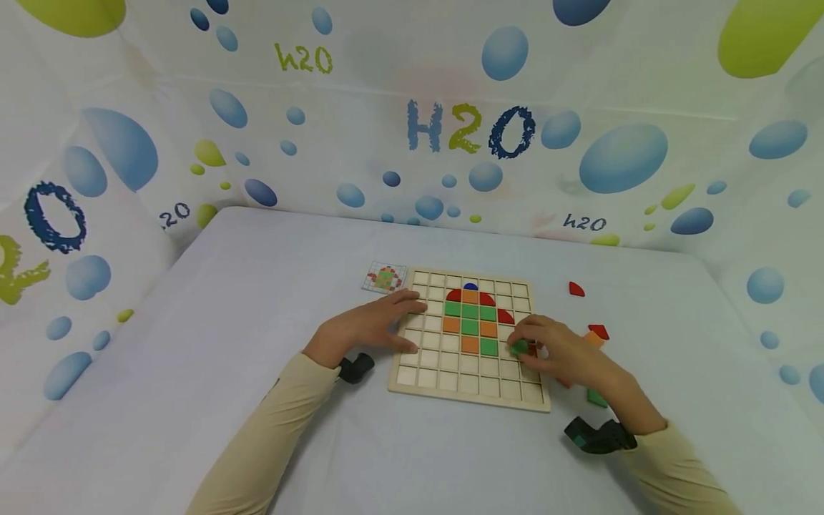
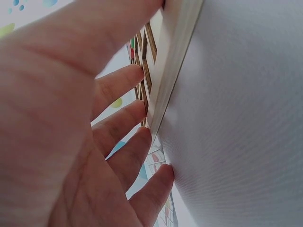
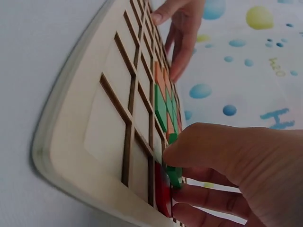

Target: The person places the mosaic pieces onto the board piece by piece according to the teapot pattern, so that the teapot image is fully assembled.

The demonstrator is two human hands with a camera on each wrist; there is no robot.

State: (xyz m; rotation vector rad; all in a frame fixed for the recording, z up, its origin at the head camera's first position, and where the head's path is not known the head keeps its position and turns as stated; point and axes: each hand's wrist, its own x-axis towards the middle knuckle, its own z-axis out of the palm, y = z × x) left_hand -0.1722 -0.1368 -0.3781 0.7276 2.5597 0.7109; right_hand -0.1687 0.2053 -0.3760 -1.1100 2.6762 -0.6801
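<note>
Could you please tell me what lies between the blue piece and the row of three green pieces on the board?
The head view shows an orange square between the blue piece and the green row, with a red piece on either side.

– Which markings are legible?
– A large "H2O" (image 1: 466, 129) is printed on the backdrop (image 1: 412, 61), above the far edge of the worktop (image 1: 290, 286); a green "h2O" (image 1: 304, 59) is set higher, leftward.
– At the corners?
– A dark "h2O" (image 1: 584, 222) is noted by the far right; a partial "2O" (image 1: 169, 217) by the far left.

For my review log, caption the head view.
Right hand pinches a green piece over the gridded board; left hand at its left edge.
</note>
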